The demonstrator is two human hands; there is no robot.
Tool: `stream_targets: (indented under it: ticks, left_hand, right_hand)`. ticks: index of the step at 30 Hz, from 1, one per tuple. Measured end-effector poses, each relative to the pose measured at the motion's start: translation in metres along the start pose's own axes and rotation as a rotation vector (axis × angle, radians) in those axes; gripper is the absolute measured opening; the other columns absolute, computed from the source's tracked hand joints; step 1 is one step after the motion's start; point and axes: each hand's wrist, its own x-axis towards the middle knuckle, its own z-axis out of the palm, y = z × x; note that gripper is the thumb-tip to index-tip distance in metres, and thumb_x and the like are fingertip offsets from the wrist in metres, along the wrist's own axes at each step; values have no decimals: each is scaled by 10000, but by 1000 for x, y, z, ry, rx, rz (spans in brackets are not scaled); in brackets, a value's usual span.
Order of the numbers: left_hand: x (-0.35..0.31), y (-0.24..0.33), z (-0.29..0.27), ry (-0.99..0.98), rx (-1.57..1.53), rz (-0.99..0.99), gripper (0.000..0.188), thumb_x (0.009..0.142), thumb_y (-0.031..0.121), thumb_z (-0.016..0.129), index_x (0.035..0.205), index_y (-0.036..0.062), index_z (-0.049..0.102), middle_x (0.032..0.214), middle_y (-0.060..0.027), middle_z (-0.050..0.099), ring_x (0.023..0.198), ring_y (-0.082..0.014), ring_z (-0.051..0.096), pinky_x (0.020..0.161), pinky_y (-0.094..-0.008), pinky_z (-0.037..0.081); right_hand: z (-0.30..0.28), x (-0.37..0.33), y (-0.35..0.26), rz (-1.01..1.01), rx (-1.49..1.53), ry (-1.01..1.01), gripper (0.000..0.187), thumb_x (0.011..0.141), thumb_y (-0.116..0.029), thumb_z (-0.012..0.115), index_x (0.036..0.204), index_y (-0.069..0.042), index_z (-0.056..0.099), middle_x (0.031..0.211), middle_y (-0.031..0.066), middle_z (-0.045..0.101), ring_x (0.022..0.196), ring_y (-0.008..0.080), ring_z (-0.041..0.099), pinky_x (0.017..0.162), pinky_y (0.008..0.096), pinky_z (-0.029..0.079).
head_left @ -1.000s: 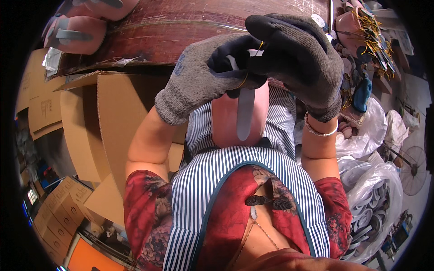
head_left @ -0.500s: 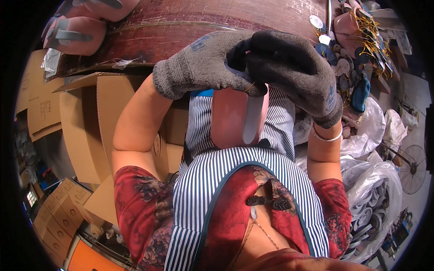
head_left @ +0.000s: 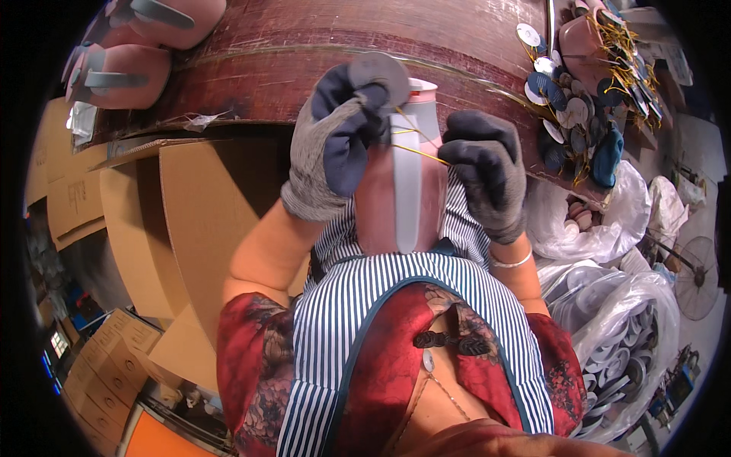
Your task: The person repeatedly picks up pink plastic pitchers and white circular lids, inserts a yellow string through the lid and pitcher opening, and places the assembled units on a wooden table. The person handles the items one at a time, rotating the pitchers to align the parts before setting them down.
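Observation:
A pink jug (head_left: 375, 209) with a long grey handle (head_left: 406, 198) stands upright against my apron, its handle toward me. My left hand (head_left: 335, 141), in a grey knit glove with a dark palm, pinches a round grey tag (head_left: 381, 75) above the jug's handle. From the tag a thin yellow cord (head_left: 420, 154) runs across the upper handle. My gloved right hand (head_left: 487, 171), to the right of the jug, grips the cord's other end between thumb and fingers, drawing it taut. Exactly how the cord loops round the handle is hard to make out.
More pink jugs (head_left: 126, 76) lie at the table's far left. Loose round tags (head_left: 575, 114) with yellow cords are heaped at the right, beside a pink container (head_left: 580, 49). Open cardboard boxes (head_left: 205, 228) stand left; plastic bags (head_left: 632, 305) with grey parts sit right.
My hands have come apart, the left turning palm inward with the tag raised, the right pulling the cord rightward. The jug's top is uncovered, and its handle has shifted left.

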Motion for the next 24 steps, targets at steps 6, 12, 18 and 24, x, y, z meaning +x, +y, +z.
stream_targets:
  ticks: [6, 12, 18, 24]
  left_hand:
    - [14, -30, -5, 305, 280, 368, 499, 884, -55, 583, 1366, -11, 461, 1243, -131, 596, 1004, -152, 596, 899, -287, 483]
    - [15, -2, -40, 61, 1110, 515, 568, 908, 84, 683, 1426, 7, 463, 1460, -178, 485, 1309, -280, 491, 1112, -417, 380]
    - [15, 0, -11, -665, 1139, 351, 557, 973, 256, 525, 1431, -50, 442, 1447, -208, 479, 1444, -345, 304, 1177, -480, 240]
    - [34, -10, -28, -708, 1233, 817, 500, 936, 203, 579, 1390, 10, 496, 1422, -172, 519, 1336, -404, 434, 1117, -529, 342]
  right_hand:
    - [20, -6, -8, -154, 63, -25, 742, 867, -585, 598, 1406, -77, 560, 1371, 197, 533, 1182, 303, 551, 1005, 431, 446]
    - [37, -1, -4, 114, 49, 69, 513, 863, -430, 632, 1286, -143, 591, 1097, 125, 625, 1011, 359, 572, 926, 486, 415]
    - [39, -1, -10, 332, -157, 131, 409, 898, -446, 600, 1156, -133, 644, 1001, 139, 670, 947, 355, 641, 866, 455, 490]
    - [-117, -95, -121, 244, -859, 514, 425, 922, -319, 640, 1247, -48, 596, 1199, 143, 629, 1053, 326, 619, 896, 442, 500]
